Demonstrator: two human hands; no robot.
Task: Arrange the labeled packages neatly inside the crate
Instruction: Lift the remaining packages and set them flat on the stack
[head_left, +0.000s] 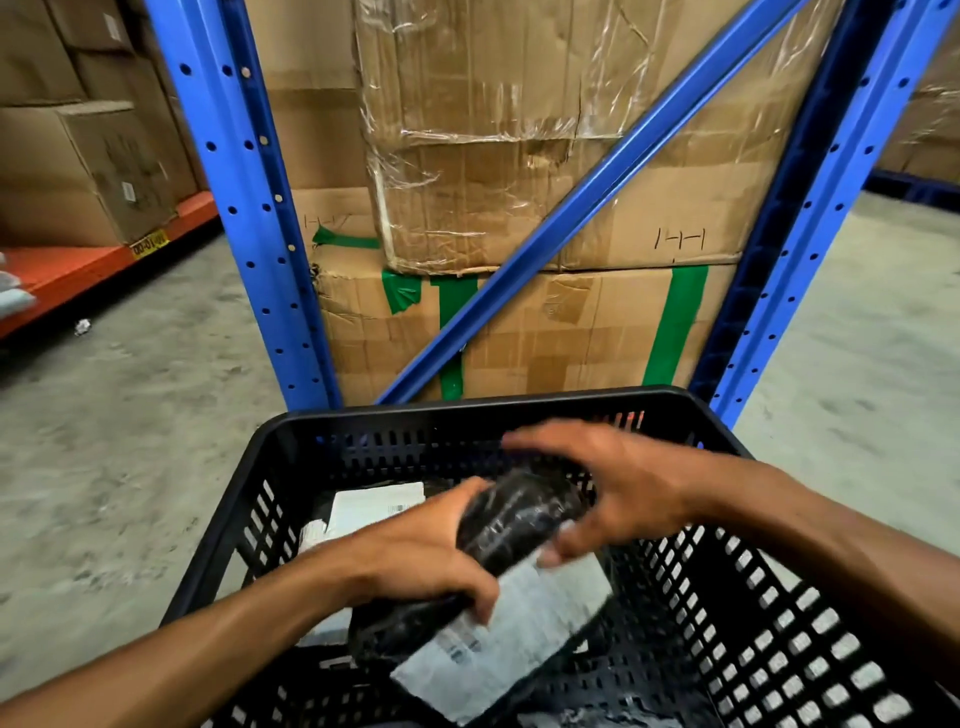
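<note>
Blue rack (244, 208) is standing right behind the work spot, with a diagonal brace crossing its end frame. Stacked cardboard boxes (519, 171) are sitting inside it, the upper ones wrapped in clear film, the lower one patched with green tape (675, 322). An orange shelf (67, 270) with more boxes is running along the far left. Concrete floor (130, 415) is lying all round.

Black slotted crate (727, 597) is sitting in front of the rack, open top facing the person.

Black package (514, 525) with a white label (498, 639) is hanging above the crate's middle, tilted, label end nearer the person. Both hands are gripping it:
- left hand (421, 556) is closing round the near, lower part, fingers wrapping over the black wrap and touching the label edge.
- right hand (618, 493) is cupping the far, upper end, fingers spread over the top and thumb underneath; somewhat blurred.

Second package (374, 506) with a white label is lying flat in the crate's left part, partly hidden behind the left hand. More wrapped stuff is showing at the crate's near bottom edge, too blurred to identify.
</note>
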